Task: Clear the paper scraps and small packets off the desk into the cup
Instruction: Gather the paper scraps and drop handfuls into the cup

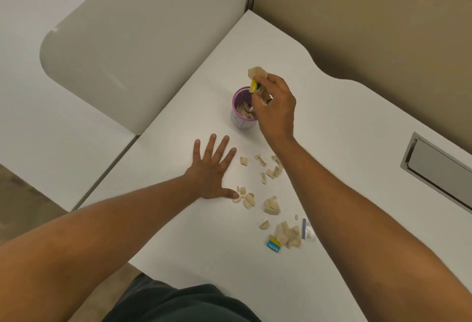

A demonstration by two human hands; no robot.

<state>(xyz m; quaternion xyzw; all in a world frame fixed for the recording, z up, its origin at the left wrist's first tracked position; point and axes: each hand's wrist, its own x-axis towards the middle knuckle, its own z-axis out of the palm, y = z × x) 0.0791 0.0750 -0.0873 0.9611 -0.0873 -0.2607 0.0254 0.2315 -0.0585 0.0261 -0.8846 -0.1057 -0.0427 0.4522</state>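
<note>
A purple cup (240, 119) stands on the white desk (194, 240) and holds several beige paper scraps. My right hand (275, 109) hovers over its right rim, shut on a bunch of beige scraps and a small yellow packet (254, 86). My left hand (212, 171) lies flat on the desk with fingers spread, its thumb touching a scrap. Several beige scraps (270, 205) lie scattered between my arms. A blue and yellow packet (274, 244) and a small clear zip bag (307, 229) lie near the front pile.
A beige partition wall (370, 15) stands behind the desk. A grey metal cable hatch (436, 168) is set into the desk at right. A grey-white rounded panel (143, 48) rises at the left. The desk's front edge runs near my dark clothing (178, 303).
</note>
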